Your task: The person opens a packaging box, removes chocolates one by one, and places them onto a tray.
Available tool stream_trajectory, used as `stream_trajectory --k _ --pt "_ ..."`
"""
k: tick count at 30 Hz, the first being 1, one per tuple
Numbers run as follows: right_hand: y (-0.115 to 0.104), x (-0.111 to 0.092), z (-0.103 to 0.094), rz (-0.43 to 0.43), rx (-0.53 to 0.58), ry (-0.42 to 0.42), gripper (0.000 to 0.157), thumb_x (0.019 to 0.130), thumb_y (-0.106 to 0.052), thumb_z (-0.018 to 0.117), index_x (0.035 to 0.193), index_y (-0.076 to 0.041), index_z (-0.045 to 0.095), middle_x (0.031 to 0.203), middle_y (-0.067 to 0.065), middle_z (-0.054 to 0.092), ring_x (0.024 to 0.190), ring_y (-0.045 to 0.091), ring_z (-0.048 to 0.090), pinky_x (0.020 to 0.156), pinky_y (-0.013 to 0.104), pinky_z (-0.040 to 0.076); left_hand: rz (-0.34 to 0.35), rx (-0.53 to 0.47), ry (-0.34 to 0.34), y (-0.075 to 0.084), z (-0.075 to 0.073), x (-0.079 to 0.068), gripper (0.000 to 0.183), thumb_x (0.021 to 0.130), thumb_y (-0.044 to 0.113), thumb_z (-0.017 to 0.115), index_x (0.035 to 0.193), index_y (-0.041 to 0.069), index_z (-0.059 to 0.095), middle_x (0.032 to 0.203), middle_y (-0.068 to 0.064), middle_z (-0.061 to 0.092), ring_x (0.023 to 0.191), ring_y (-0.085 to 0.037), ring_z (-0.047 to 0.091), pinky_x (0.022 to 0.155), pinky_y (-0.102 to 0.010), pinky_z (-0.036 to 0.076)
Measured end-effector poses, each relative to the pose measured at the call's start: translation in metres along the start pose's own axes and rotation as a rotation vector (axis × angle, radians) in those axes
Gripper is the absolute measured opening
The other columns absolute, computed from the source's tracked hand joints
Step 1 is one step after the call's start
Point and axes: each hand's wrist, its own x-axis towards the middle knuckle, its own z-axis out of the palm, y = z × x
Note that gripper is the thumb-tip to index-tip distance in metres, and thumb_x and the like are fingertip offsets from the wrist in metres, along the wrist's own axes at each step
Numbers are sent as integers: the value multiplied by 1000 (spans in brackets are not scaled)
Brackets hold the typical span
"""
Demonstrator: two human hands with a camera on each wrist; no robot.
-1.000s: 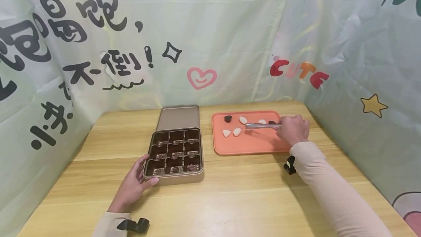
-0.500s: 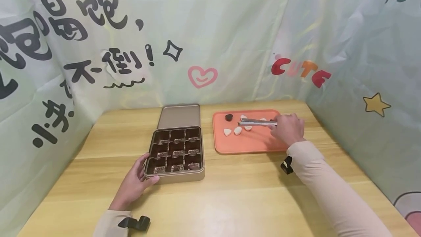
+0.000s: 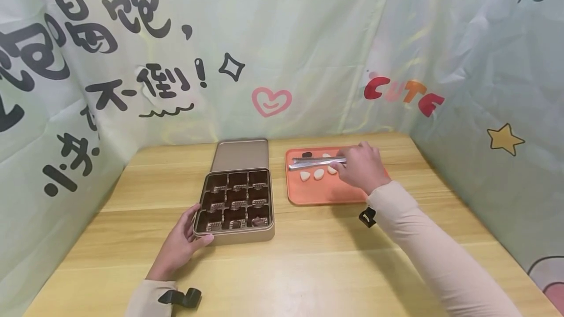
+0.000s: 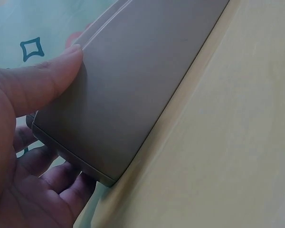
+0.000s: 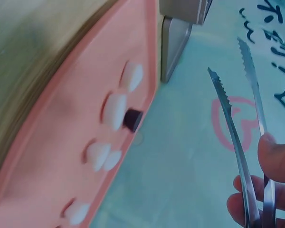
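Note:
My left hand [image 3: 178, 247] grips the near left corner of a bronze tin [image 3: 238, 237], thumb on the front wall and fingers round the left side. Dark dividers split the tin into several compartments; small brown pieces lie in the front middle and front right ones. Metal tongs [image 3: 304, 165] with toothed tips are held in my right hand [image 3: 363, 166] above a coral tray [image 3: 308, 194]. Their arms [image 5: 235, 135] stand apart with nothing between them. White candy-like pieces [image 3: 318, 174] and a dark piece [image 3: 307, 154] lie on the tray, some hidden by the hand and tongs.
Behind the tin lies a flat bronze lid [image 3: 241, 154], close to the back of the wooden table [image 3: 286, 278]. Printed cloth [image 3: 308, 53] hangs behind the table and along both sides.
My right hand has moved left across the tray with the tongs, which now reach the tray's left rim in the head view. The left hand keeps its place on the tin.

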Motion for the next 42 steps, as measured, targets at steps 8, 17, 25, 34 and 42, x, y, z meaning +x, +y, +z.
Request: stream_trajectory --k 8,17,25,34,42 --pt "-26 4 4 -101 -39 4 26 86 -39 73 102 -18 75 91 0 71 81 28 47 68 43 40 6 -11 -3 1 1 0 96 81 10 78 153 4 15 156 -24 19 137 -40 32 107 -36 31" --pt "-54 6 10 -121 -46 -14 29 83 -41 76 100 -18 74 87 1 66 85 26 44 68 38 34 -1 -17 2 1 0 0 96 81 11 78 153 5 15 156 -24 19 137 -40 31 108 -37 30" --pt "-70 8 23 -198 -52 24 20 82 -38 77 88 -20 71 84 -5 66 89 25 53 73 42 42 14 -9 0 1 0 0 95 81 10 78 153 3 16 156 -25 20 138 -41 30 108 -38 29" --pt "-81 14 38 -464 34 69 17 81 -28 80 91 -15 74 79 -4 66 70 17 59 60 33 50 -1 -11 3 3 1 0 96 81 11 78 153 4 15 156 -25 19 138 -41 30 109 -40 28" --pt "-100 14 44 -527 5 35 21 83 -34 77 98 -19 74 85 -5 68 77 17 63 61 35 49 -13 -1 4 2 1 0 97 81 12 78 153 5 15 157 -24 17 138 -41 29 109 -40 27"
